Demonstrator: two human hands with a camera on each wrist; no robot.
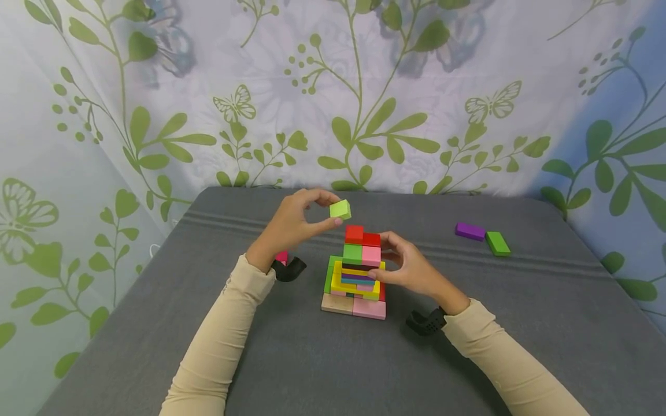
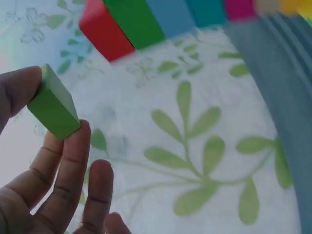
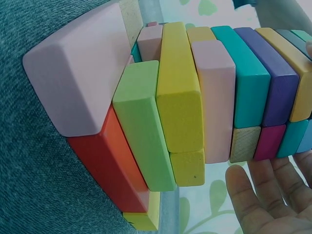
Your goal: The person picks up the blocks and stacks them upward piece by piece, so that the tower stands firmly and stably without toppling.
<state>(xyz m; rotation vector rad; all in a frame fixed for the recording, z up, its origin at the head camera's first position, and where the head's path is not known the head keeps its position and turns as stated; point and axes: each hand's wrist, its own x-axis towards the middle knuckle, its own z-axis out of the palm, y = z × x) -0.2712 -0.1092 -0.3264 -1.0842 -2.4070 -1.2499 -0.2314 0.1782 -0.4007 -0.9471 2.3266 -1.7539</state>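
Observation:
My left hand (image 1: 292, 222) pinches a light green block (image 1: 340, 209) between thumb and fingertips, up and to the left of the tower's top. The same block (image 2: 54, 105) shows in the left wrist view, its other fingers spread loosely below. A tower of colored wooden blocks (image 1: 361, 254) stands on the grey table, wide at the base, narrow above, with red blocks (image 1: 355, 233) on top. At its right side, my right hand (image 1: 411, 267) is curved round the upper layers, thumb in front, fingers behind. The right wrist view shows these fingers (image 3: 239, 187) close against the stacked layers.
A purple block (image 1: 470, 231) and a green block (image 1: 498, 244) lie on the grey table (image 1: 291, 358) at the right. A pinkish-red block (image 1: 282, 257) is partly hidden behind the left wrist. A leaf-patterned curtain (image 1: 312, 115) hangs behind the table.

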